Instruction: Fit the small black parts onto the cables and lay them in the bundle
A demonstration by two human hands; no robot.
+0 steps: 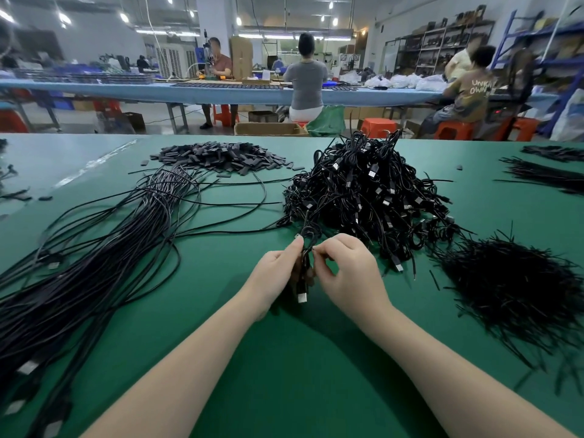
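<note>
While both hands pinch one coiled USB cable (304,270) at the centre of the green tabletop (221,358), the left hand (275,273) holds the coil and the right hand (349,267) picks at something on it, too small to name. Much work seems left: a tangled cable heap (366,197) at 1 o'clock, small black parts (218,156) at 11 o'clock. The straightened bundle (94,254) at 9 o'clock is cut off by the edge.
</note>
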